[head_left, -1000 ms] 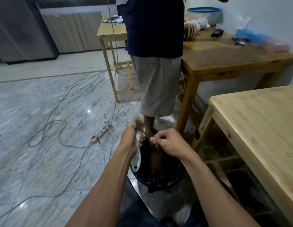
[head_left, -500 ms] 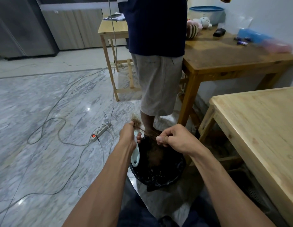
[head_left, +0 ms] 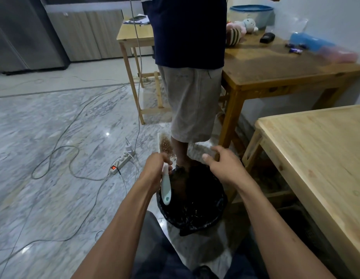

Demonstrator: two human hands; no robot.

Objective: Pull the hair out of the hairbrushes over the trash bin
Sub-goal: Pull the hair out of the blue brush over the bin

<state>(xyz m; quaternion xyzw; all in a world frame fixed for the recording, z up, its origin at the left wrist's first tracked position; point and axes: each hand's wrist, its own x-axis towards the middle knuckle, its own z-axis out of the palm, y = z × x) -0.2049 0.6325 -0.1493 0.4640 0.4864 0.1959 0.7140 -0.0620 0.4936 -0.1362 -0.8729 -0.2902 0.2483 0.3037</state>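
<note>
Head camera looks down past my two forearms to the round trash bin lined with a black plastic bag (head_left: 192, 216) on the marble floor between my knees. My left hand (head_left: 155, 168) is clenched around the neck of the pale mint plastic hairbrush (head_left: 165, 188); its handle points down toward me over the bin's near-left rim, while the bristle head, matted with brownish hair (head_left: 166, 147), sticks up and away beyond my knuckles. My right hand (head_left: 221, 166) hangs above the far side of the bin with fingers spread and loose, grasping nothing that I can make out, though motion blur makes its fingertips hard to read. A dark clump lies inside the bag, probably hair already dropped, but I cannot be sure.

I judge that I am between pulls: one tuft let go, much hair still packed in the bristles. The next move calls for bringing my right thumb and forefinger back to the brush head, pinching the mat near its roots, and drawing it off along the bristles while keeping the head over the bin. A bystander's legs in grey shorts (head_left: 192, 105) stand just behind the bin, so stray strands could fall there.
</note>
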